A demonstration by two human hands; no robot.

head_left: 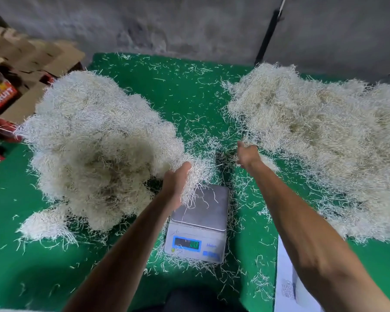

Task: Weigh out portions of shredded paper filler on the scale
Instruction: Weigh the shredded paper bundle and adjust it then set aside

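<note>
A small digital scale [198, 224] with a steel pan and a lit display stands on the green table in the near middle. A big heap of white shredded paper [95, 140] lies to its left and another heap [320, 140] to its right. My left hand [176, 183] holds a clump of shreds [197, 174] just above the far left corner of the pan, with loose strands hanging onto it. My right hand [245, 155] reaches into the near edge of the right heap; its fingers are buried in shreds.
The green table [180, 91] is strewn with loose shreds. Stacked cardboard fruit boxes [16, 70] sit at the far left. A white sheet of paper [288, 278] lies at the near right. A grey wall with a black pole [267, 37] stands behind.
</note>
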